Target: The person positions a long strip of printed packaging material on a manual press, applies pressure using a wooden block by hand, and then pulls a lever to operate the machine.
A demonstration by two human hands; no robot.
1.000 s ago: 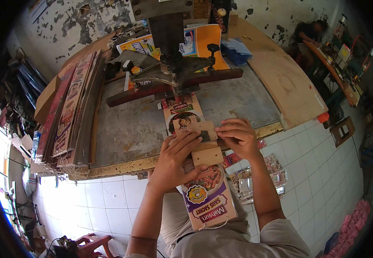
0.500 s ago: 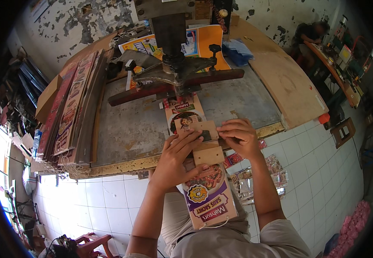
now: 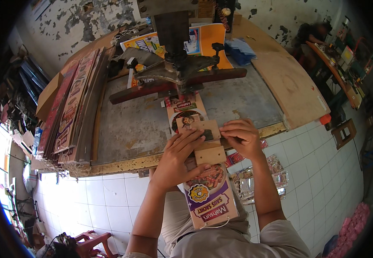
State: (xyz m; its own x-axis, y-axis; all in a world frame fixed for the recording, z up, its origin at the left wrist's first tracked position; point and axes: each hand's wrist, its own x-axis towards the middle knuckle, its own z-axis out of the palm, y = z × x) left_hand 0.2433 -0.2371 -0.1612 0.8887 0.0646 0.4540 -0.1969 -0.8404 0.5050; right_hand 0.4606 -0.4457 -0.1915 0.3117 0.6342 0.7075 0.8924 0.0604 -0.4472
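Note:
A long printed cardboard hanger strip (image 3: 210,195) with a purple band and a food picture hangs over the table's front edge toward my lap, a white cord loop at its near end. Brown cardboard pieces (image 3: 210,155) with small holes lie across its middle. My left hand (image 3: 181,157) rests on them with its fingers stretched flat, the thumb apart on the printed panel. At the right edge of the upper brown flap (image 3: 208,125), my right hand (image 3: 243,136) has its fingertips pinched together. Another printed panel (image 3: 186,105) lies beyond, partly under the press.
A metal press with a wide crossbar (image 3: 180,79) stands over the worn grey table (image 3: 126,129). Stacked printed boards (image 3: 74,107) stand at the left. Bare brown board (image 3: 281,81) covers the right side. Several printed packs (image 3: 259,178) lie lower right. A person (image 3: 313,34) sits far right.
The view has shifted very slightly. Both hands keep nearly the same position on the cardboard.

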